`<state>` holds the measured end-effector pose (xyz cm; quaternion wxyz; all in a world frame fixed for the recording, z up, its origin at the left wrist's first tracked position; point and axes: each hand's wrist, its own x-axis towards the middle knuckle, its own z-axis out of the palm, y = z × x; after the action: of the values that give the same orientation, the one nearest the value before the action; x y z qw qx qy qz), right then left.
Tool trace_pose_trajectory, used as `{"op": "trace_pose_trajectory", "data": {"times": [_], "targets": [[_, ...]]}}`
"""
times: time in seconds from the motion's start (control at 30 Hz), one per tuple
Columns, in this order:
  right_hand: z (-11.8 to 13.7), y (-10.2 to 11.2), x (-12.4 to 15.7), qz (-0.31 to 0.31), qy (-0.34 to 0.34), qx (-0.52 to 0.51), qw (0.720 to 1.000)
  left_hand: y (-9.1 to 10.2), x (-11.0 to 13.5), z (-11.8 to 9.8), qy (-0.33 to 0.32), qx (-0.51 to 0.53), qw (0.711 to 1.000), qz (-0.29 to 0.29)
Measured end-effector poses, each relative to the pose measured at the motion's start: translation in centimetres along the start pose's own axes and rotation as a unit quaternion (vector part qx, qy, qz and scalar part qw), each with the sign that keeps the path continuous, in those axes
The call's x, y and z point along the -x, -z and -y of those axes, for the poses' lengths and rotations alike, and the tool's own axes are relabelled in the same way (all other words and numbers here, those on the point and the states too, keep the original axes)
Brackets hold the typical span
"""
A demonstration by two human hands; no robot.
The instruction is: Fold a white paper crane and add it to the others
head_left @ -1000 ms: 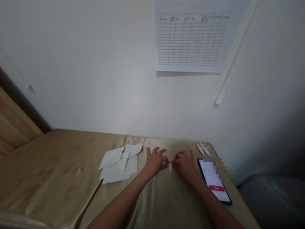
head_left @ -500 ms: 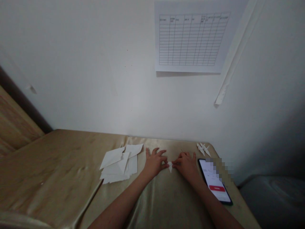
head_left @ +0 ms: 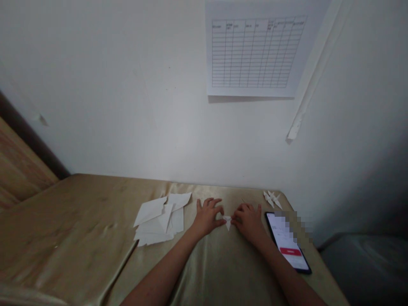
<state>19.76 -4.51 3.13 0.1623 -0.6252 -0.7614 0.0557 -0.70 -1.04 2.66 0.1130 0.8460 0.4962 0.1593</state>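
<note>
Left hand (head_left: 207, 216) and right hand (head_left: 249, 220) pinch a small folded paper piece (head_left: 227, 221) between their fingertips on the worktop (head_left: 95, 221); light, thin and easily creased, it looks best held at its folded edges.

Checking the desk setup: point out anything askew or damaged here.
The white strip on the wall leans diagonally, its lower end ragged. The paper sheets lie in a loose, uneven heap left of the left hand. Nothing else stands out.
</note>
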Motion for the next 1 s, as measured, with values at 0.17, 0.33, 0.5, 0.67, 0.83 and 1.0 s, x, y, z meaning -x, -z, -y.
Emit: {"op": "trace_pose_trajectory", "data": {"times": [0.17,0.33,0.5,0.67,0.83,1.0], "targets": [[0.08,-0.33,0.13,-0.015,0.014,-0.011,1.000,0.05,-0.01,-0.19,-0.011,0.016,1.000,0.015],[0.11,-0.51,0.16,-0.018,0.034,-0.021,0.999,-0.15,0.20,-0.31,-0.005,0.020,1.000,0.013],[-0.01,-0.35,0.03,-0.022,0.046,-0.004,0.999,0.04,0.06,-0.28,-0.008,-0.005,1.000,0.014],[-0.26,-0.08,-0.32,-0.020,0.026,0.004,0.999,0.64,-0.14,-0.50,-0.010,-0.014,0.999,0.032],[-0.09,0.09,-0.40,-0.003,-0.005,0.010,1.000,0.75,-0.08,-0.54,-0.006,-0.019,0.999,0.026],[0.28,0.26,-0.35,0.008,-0.022,0.005,1.000,0.78,0.13,-0.44,0.004,-0.024,1.000,0.011]]}}
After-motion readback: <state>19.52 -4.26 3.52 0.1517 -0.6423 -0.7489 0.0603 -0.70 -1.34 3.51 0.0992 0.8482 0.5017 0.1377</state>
